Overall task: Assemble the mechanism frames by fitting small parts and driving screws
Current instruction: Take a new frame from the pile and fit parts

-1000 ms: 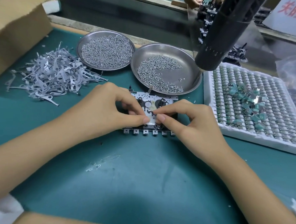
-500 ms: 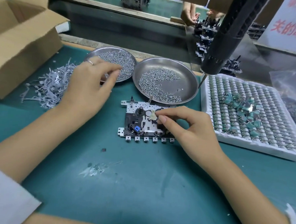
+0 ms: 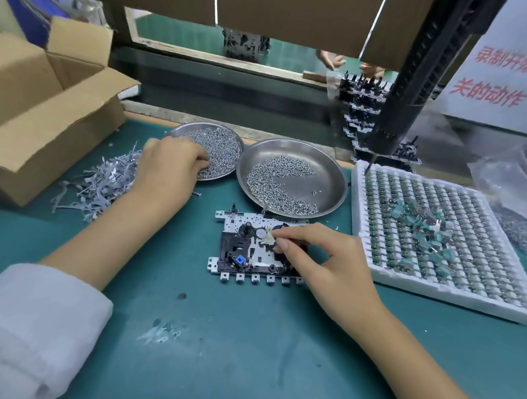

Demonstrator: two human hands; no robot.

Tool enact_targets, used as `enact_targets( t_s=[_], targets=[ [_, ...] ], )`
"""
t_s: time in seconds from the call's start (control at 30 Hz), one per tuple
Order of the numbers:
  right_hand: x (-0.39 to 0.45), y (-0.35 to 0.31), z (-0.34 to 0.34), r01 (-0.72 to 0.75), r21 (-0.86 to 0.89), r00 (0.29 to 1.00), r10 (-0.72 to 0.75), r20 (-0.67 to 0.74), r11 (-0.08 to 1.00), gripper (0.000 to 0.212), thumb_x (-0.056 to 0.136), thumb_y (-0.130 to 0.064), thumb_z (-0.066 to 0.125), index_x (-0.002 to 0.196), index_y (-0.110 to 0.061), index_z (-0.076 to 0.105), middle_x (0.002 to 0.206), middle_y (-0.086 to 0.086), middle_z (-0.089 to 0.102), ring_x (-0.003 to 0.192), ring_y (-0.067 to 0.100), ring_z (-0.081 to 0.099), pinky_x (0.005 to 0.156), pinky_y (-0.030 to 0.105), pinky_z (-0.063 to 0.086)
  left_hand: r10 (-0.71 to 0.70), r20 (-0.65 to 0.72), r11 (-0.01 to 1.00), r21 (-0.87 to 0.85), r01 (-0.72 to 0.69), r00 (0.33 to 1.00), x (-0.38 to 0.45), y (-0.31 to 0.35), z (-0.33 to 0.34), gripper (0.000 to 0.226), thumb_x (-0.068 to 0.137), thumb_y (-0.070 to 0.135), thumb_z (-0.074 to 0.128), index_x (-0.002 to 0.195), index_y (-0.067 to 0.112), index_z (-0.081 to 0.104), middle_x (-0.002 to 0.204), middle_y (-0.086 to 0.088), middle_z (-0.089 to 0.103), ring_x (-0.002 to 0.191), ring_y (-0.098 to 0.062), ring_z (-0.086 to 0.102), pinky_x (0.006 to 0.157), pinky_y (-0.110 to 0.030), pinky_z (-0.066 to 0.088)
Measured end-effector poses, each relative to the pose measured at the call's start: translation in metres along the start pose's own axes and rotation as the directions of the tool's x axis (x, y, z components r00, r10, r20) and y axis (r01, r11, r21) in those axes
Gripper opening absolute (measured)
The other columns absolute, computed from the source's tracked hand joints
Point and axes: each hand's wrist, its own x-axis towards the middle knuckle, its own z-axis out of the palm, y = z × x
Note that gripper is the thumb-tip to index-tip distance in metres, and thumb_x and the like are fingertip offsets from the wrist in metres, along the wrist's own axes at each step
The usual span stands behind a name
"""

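Note:
A metal mechanism frame (image 3: 247,253) with black plastic parts and a blue piece lies flat on the green mat. My right hand (image 3: 323,257) pinches a small pale plastic part (image 3: 268,236) against the frame's upper middle. My left hand (image 3: 169,170) reaches into the left steel dish (image 3: 228,145) of small screws, fingertips curled down among them; whether it holds a screw is hidden. A second steel dish (image 3: 333,178) of screws stands just behind the frame. A black electric screwdriver (image 3: 395,114) hangs above the tray's back left corner.
A white foam tray (image 3: 434,287) of small parts and loose green pieces lies to the right. A heap of grey metal levers (image 3: 98,184) and an open cardboard box (image 3: 47,111) are at the left. A plastic bag (image 3: 513,188) sits far right.
My left hand left the frame and moved up and left into the left screw dish. My right hand stays pinching the small part on the frame.

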Motion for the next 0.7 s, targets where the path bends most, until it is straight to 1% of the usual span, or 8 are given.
enact_targets(
  t_s=[0.13,0.2,0.27,0.37,0.5,0.57,0.63,0.7],
  targets=[
    [0.000,0.000,-0.001,0.002,0.000,1.000,-0.002,-0.009,1.000,0.016,0.086,-0.009,0.069,0.092,-0.022,0.076,0.084,-0.012,0.071,0.084,0.008,0.064,0.075,0.024,0.050,-0.013,-0.109,0.997,-0.082,0.004,0.994,-0.005,0.000,-0.002,0.020,0.095,0.020,0.056,0.103,0.012,0.072,0.104,-0.015,0.067,0.098,-0.037,0.058,0.086,-0.041,0.037],
    [0.000,0.000,-0.001,0.015,0.004,1.000,-0.015,-0.026,1.000,0.016,0.085,-0.008,0.069,0.093,-0.021,0.076,0.085,-0.013,0.071,0.085,0.009,0.065,0.077,0.026,0.051,-0.069,-0.131,0.962,-0.273,0.031,0.989,-0.008,0.002,-0.006,0.018,0.091,0.012,0.060,0.104,0.008,0.073,0.102,-0.016,0.068,0.090,-0.030,0.060,0.085,-0.032,0.041],
    [0.001,0.000,-0.001,0.027,-0.003,0.999,-0.027,-0.046,1.000,0.016,0.085,-0.008,0.069,0.093,-0.020,0.076,0.086,-0.012,0.072,0.085,0.008,0.066,0.076,0.027,0.052,-0.112,-0.129,0.908,-0.415,0.049,0.985,-0.014,0.005,-0.010,0.017,0.087,0.006,0.065,0.101,0.006,0.074,0.097,-0.012,0.071,0.079,-0.018,0.059,0.078,-0.014,0.038],
    [0.001,0.001,-0.002,0.026,-0.011,0.997,-0.027,-0.067,1.000,0.016,0.085,-0.008,0.070,0.093,-0.020,0.076,0.086,-0.012,0.072,0.083,0.004,0.065,0.069,0.020,0.052,-0.137,-0.104,0.876,-0.477,0.072,0.985,-0.020,0.007,-0.012,0.015,0.084,0.007,0.069,0.099,0.007,0.074,0.091,-0.006,0.072,0.077,-0.013,0.060,0.072,0.001,0.034],
    [0.002,0.001,-0.002,0.035,-0.013,0.996,-0.036,-0.082,0.999,0.019,0.085,-0.008,0.070,0.091,-0.025,0.075,0.085,-0.015,0.071,0.083,0.002,0.065,0.076,0.016,0.049,-0.166,-0.088,0.837,-0.539,0.093,0.982,-0.022,0.013,-0.019,0.012,0.084,0.012,0.071,0.095,0.009,0.075,0.089,-0.003,0.072,0.076,-0.009,0.061,0.073,0.003,0.036],
    [0.002,-0.002,-0.002,0.017,0.081,0.994,-0.008,-0.111,0.997,0.017,0.085,-0.011,0.069,0.091,-0.026,0.074,0.082,-0.012,0.072,0.080,0.002,0.065,0.074,0.014,0.048,-0.117,-0.065,0.723,-0.690,0.040,0.991,-0.030,0.027,-0.027,0.011,0.080,0.014,0.075,0.091,0.016,0.074,0.086,0.003,0.073,0.076,-0.002,0.064,0.078,-0.006,0.045],
    [0.004,-0.007,-0.003,-0.007,0.241,0.989,0.043,-0.144,0.971,0.011,0.083,-0.020,0.068,0.092,-0.022,0.074,0.082,-0.008,0.073,0.076,0.002,0.065,0.072,0.012,0.048,0.036,-0.062,0.616,-0.784,-0.071,0.997,-0.046,0.047,-0.033,0.017,0.075,0.017,0.078,0.091,0.020,0.073,0.085,0.010,0.072,0.078,0.002,0.066,0.079,-0.010,0.047],
    [0.007,-0.010,-0.006,-0.028,0.362,0.985,0.086,-0.147,0.932,0.016,0.079,-0.026,0.066,0.091,-0.021,0.074,0.081,-0.005,0.074,0.072,0.005,0.066,0.071,0.014,0.050,0.179,-0.074,0.560,-0.812,-0.164,0.981,-0.061,0.065,-0.035,0.023,0.071,0.021,0.078,0.093,0.020,0.072,0.084,0.012,0.072,0.079,0.002,0.067,0.080,-0.009,0.046]
  ],
)
